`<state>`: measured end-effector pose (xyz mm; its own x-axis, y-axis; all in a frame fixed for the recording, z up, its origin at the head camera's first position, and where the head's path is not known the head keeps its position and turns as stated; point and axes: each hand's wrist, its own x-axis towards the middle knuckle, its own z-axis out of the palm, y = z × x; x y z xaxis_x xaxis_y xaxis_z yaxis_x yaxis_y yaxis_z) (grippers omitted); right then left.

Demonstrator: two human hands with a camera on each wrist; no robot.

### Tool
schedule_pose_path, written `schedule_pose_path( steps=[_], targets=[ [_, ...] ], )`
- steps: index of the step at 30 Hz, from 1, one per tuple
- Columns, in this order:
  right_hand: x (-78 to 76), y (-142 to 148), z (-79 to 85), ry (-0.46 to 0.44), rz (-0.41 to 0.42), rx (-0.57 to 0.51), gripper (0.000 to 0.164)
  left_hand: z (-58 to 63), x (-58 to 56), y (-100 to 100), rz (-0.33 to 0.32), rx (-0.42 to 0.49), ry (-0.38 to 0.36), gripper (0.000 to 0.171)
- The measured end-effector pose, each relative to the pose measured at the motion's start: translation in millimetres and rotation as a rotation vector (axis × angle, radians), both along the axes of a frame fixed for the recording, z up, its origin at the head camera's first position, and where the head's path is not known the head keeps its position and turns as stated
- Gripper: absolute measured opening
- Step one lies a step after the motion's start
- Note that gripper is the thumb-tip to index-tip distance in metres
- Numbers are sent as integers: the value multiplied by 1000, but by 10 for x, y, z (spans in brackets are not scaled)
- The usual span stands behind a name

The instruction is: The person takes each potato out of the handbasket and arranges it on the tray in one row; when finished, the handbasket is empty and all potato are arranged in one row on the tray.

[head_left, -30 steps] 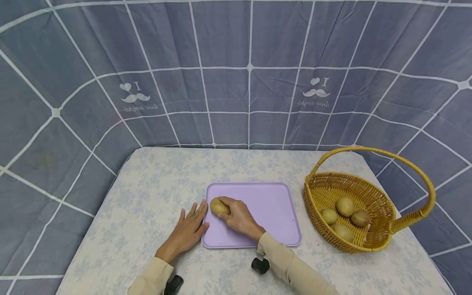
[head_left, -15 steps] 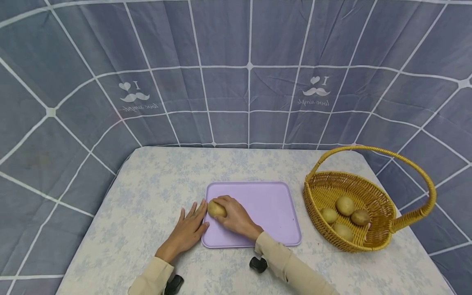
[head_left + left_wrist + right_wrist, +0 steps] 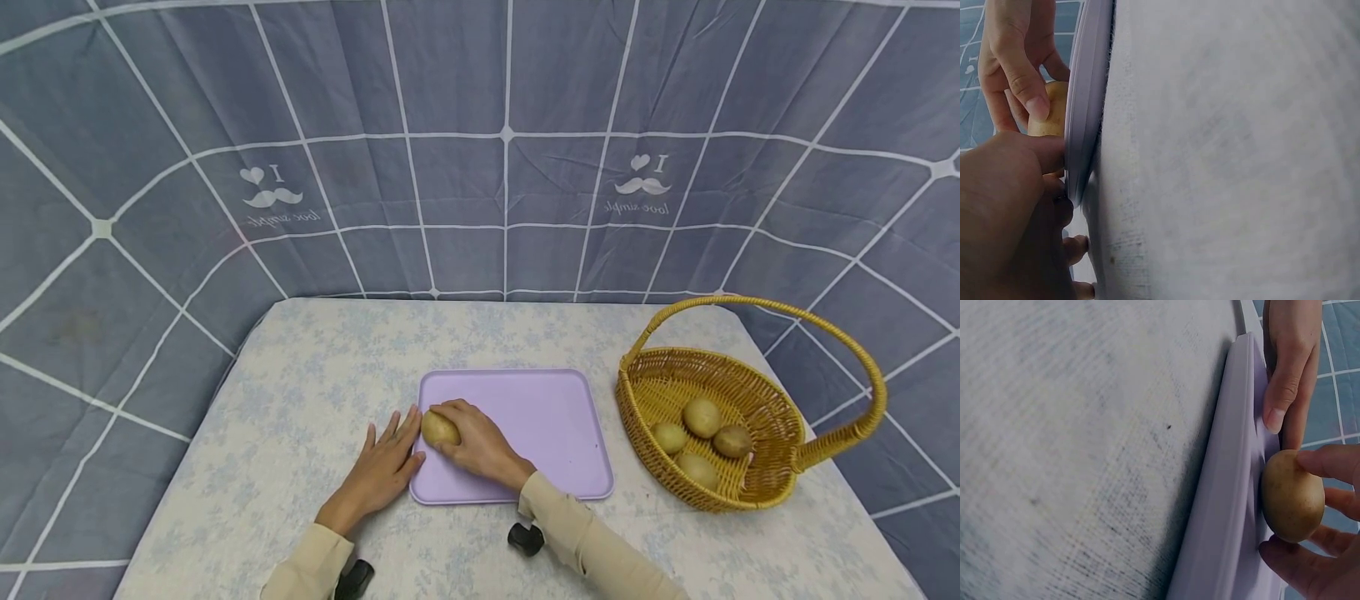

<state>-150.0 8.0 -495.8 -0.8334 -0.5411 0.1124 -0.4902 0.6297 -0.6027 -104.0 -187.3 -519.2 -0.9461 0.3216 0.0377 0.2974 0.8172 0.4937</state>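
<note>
A yellow-brown potato (image 3: 438,429) sits near the left rim of the lilac tray (image 3: 540,425). My right hand (image 3: 480,442) grips it from the right, and in the right wrist view the thumb and fingers close round the potato (image 3: 1292,499). Along the tray's left edge lies my left hand (image 3: 381,471), its fingers straight, the thumb resting at the rim. In the left wrist view the left hand's lower fingers partly go behind the tray (image 3: 1090,94).
To the right of the tray stands a wicker basket (image 3: 633,421) with a tall arched handle (image 3: 757,305). Several potatoes (image 3: 702,418) lie inside it. A floral cloth (image 3: 337,358) covers the table, and a blue checked curtain (image 3: 465,183) hangs behind.
My right hand has shifted slightly left with the potato, bringing it closer to the tray's left rim and my left hand. The left hand keeps its place.
</note>
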Motion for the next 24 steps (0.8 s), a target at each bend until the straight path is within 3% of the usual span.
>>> schedule_pose_path(
  steps=[14,19,24],
  targets=[
    [-14,92,97,-37,-10,-30,56,-1,-29,-12,-7,-14,-36,62],
    [-86,391,245,-22,-72,-158,57,9,-14,2,3,-1,-16,62],
    [-87,868,484,8,-172,-257,59,15,-4,6,7,15,-10,62]
  ],
)
